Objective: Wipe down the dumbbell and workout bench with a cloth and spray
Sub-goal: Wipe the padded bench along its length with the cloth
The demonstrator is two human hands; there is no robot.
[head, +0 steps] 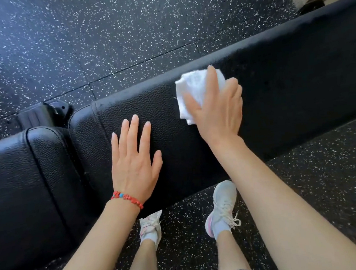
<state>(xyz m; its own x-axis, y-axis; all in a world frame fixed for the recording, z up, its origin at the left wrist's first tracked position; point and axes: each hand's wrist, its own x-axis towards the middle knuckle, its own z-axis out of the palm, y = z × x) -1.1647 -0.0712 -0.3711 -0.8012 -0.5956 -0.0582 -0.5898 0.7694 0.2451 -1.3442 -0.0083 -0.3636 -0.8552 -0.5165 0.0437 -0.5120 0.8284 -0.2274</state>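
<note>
Clearly the bench wipe is in hand: the right hand presses the cloth on the pad, fingers loosely curled over it. The left hand lies flat, fingers straight. Next, probably, a sweep along the unwiped pad. Dumbbell and spray are out of view.

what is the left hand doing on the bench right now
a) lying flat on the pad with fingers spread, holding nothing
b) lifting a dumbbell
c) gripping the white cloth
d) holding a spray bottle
a: the left hand lies flat on the black bench with straight, spread fingers and nothing in it, while the right hand presses the white cloth onto the pad.
</note>
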